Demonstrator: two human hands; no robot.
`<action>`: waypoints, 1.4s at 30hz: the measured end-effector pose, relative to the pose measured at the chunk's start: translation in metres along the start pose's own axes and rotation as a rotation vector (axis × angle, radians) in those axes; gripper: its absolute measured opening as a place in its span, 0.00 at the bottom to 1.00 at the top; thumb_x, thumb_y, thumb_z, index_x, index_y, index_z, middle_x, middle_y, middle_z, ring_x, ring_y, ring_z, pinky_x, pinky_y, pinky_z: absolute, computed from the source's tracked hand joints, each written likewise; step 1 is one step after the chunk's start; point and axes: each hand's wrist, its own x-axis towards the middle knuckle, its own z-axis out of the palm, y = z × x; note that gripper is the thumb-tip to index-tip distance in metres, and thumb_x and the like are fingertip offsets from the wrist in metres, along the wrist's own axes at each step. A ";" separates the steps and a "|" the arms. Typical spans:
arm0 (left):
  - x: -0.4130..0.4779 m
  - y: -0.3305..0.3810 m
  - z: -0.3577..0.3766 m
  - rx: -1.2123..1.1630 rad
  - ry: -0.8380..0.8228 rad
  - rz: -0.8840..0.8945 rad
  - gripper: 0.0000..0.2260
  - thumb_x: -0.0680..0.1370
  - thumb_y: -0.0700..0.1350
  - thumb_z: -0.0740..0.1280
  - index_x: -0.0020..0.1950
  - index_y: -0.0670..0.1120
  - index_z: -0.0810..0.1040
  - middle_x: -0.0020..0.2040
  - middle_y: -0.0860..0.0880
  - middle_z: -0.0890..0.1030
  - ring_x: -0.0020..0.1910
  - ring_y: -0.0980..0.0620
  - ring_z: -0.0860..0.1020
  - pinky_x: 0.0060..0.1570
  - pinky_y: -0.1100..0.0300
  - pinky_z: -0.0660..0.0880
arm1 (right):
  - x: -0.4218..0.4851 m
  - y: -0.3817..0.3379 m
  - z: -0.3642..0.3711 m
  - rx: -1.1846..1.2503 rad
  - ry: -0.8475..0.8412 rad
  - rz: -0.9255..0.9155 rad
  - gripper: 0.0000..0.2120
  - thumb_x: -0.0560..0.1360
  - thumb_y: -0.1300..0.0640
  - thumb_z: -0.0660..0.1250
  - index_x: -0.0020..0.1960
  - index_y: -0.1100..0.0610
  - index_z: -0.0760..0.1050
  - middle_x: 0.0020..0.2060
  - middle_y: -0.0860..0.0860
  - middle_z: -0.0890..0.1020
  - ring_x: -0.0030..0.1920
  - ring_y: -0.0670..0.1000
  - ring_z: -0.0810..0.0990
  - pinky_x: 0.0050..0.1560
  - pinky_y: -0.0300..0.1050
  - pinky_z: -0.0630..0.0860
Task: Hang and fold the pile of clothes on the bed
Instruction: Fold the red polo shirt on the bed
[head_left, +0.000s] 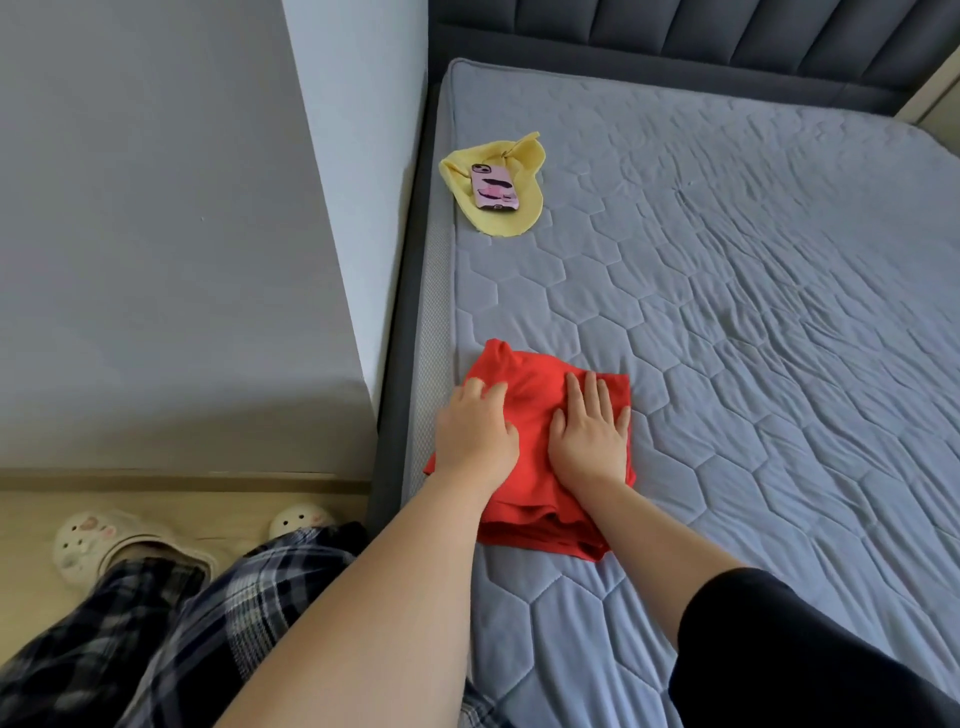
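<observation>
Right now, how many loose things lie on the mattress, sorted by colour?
Red: 1, the folded garment
Yellow: 1, the cloth
Pink: 1, the phone, lying on the cloth
Total: 3

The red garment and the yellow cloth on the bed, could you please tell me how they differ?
The red garment is folded into a compact stack; the yellow cloth lies loose and rumpled. The left hand and right hand press on the red garment; the yellow cloth is untouched and carries a pink phone. Both lie near the left edge of the mattress.
</observation>
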 end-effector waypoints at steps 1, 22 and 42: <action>0.007 0.001 -0.001 -0.046 0.049 -0.009 0.24 0.77 0.44 0.62 0.73 0.48 0.65 0.66 0.45 0.69 0.65 0.45 0.67 0.64 0.51 0.66 | 0.000 0.001 0.002 0.003 0.015 -0.006 0.27 0.79 0.51 0.51 0.77 0.53 0.54 0.77 0.54 0.55 0.77 0.52 0.51 0.75 0.61 0.45; 0.090 -0.011 0.015 -0.620 -0.149 -0.490 0.25 0.75 0.56 0.68 0.64 0.39 0.75 0.62 0.41 0.77 0.61 0.43 0.75 0.59 0.55 0.70 | 0.001 -0.001 0.016 -0.045 0.027 -0.022 0.29 0.76 0.52 0.53 0.76 0.56 0.57 0.76 0.57 0.59 0.76 0.55 0.55 0.73 0.62 0.48; -0.006 -0.010 0.009 -0.807 -0.508 -0.499 0.26 0.67 0.52 0.77 0.62 0.55 0.74 0.54 0.53 0.80 0.50 0.53 0.78 0.49 0.60 0.73 | 0.006 0.001 0.007 0.023 -0.088 -0.014 0.28 0.78 0.51 0.50 0.77 0.53 0.53 0.77 0.54 0.55 0.77 0.53 0.50 0.74 0.59 0.44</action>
